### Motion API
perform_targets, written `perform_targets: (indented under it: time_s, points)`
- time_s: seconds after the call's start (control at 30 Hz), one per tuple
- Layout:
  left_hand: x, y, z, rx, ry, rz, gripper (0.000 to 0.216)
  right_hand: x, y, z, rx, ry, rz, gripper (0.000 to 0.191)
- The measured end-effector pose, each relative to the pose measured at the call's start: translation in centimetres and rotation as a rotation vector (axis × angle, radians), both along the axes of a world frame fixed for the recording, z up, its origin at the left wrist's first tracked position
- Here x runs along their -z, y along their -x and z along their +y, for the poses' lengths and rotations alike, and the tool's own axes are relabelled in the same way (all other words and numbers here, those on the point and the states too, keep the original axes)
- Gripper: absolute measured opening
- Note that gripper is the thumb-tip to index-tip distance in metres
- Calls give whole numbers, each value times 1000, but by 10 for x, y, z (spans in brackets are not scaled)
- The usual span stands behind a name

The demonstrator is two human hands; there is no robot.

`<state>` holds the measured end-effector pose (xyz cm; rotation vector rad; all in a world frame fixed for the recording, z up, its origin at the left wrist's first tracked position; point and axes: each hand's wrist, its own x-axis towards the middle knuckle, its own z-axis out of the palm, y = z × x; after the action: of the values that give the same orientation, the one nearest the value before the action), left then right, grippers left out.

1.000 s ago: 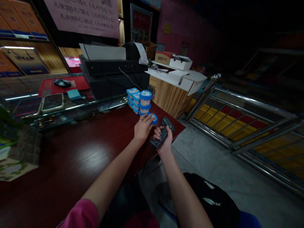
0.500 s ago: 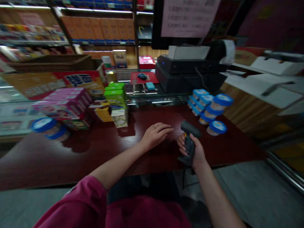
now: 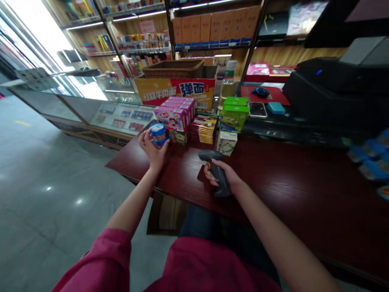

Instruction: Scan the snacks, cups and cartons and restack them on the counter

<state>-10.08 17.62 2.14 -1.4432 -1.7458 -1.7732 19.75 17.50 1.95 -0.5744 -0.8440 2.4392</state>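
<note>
My left hand (image 3: 154, 152) is curled around a short stack of blue-lidded tubs (image 3: 158, 132) at the left end of the table, thumb on one side and fingers on the other. Which tub it grips, upper or lower, I cannot tell. In my right hand (image 3: 220, 174) is a dark grey handheld barcode scanner (image 3: 221, 180), its head pointing left above the tabletop. Just behind the tubs are pink boxes (image 3: 174, 115) stacked on a green-and-red box (image 3: 179, 136). Beside them lie a pile of yellow-edged packets (image 3: 204, 129), green boxes (image 3: 234, 115) and a small white carton (image 3: 226, 142).
The dark red table (image 3: 273, 174) spreads to the right, where more blue-lidded tubs (image 3: 375, 156) sit blurred. Behind are a cardboard carton (image 3: 158, 91) with a wicker basket (image 3: 173, 69), a bottle (image 3: 227, 85), a phone (image 3: 257, 110) and a mouse (image 3: 260, 92). A glass counter (image 3: 118, 117) stands left.
The view has swung left. My left hand has gone from the middle of the table to the tubs at the left end and closed around them. The scanner, still in my right hand, has moved left.
</note>
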Motion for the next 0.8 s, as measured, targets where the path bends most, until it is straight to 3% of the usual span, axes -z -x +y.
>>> perform_targets:
  time_s: [0.13, 0.3, 0.53, 0.6, 0.7, 0.8]
  points:
    - [10, 24, 17, -8, 26, -85, 94, -4, 28, 7, -23, 22, 11, 33]
    - [20, 35, 27, 172, 93, -164, 83, -3, 29, 10, 23, 12, 44, 31]
    - [3, 25, 13, 212, -54, -107, 78, 2, 26, 6, 17, -30, 63, 32]
    - [-2, 12, 4, 308, -75, -172, 84, 2, 26, 5, 15, -50, 76, 32]
    - [-4, -12, -6, 578, 18, -347, 95, 3, 24, 4, 16, -73, 100, 33]
    - [-1, -33, -12, 850, 159, -573, 88, 3, 23, 4, 11, -77, 110, 33]
